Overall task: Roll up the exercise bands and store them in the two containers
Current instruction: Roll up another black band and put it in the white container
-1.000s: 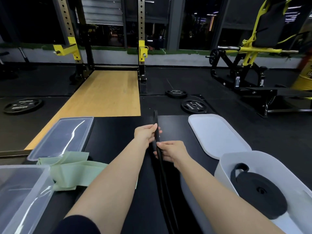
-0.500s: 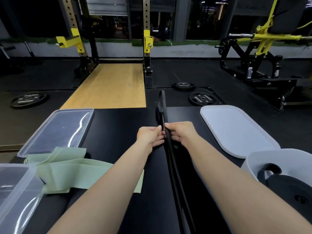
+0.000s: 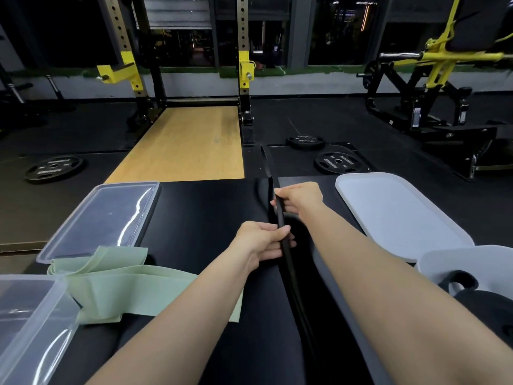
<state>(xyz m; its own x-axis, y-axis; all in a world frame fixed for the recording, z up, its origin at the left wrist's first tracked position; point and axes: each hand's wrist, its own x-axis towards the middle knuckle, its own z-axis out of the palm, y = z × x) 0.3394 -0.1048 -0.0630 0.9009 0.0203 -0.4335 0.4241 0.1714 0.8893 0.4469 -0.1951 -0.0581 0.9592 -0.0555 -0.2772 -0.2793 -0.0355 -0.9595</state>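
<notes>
The black exercise band [image 3: 284, 240] lies in a long straight line down the middle of the black mat [image 3: 194, 218]. Its far end reaches out past the mat toward the weight plates [image 3: 337, 162]. Its near end runs down between the two arms and out of sight.

The left hand [image 3: 262, 241] pinches the band from the left side, with the thumb on top and the fingers curled under it. The right hand [image 3: 298, 197] grips the band a bit farther away, with its fingers wrapped round it. The two hands are near each other but not touching.

I think the step in hand is getting this band flat and straight so it can be rolled. No roll has been started on it yet.

One black band [image 3: 488, 309] is already rolled up inside the white container [image 3: 455, 262] on the right. The white lid [image 3: 394, 212] lies flat just beyond it. A green band [image 3: 133, 287] lies in a loose heap on the left, not rolled. It sits beside the clear container [image 3: 30, 323], and the clear lid [image 3: 100, 218] lies just past it.

Next, I think the hands need to find one end of the black band and turn it over on itself, tight and even. The band looks stretchy and springy, so a loose start could pop open.
</notes>
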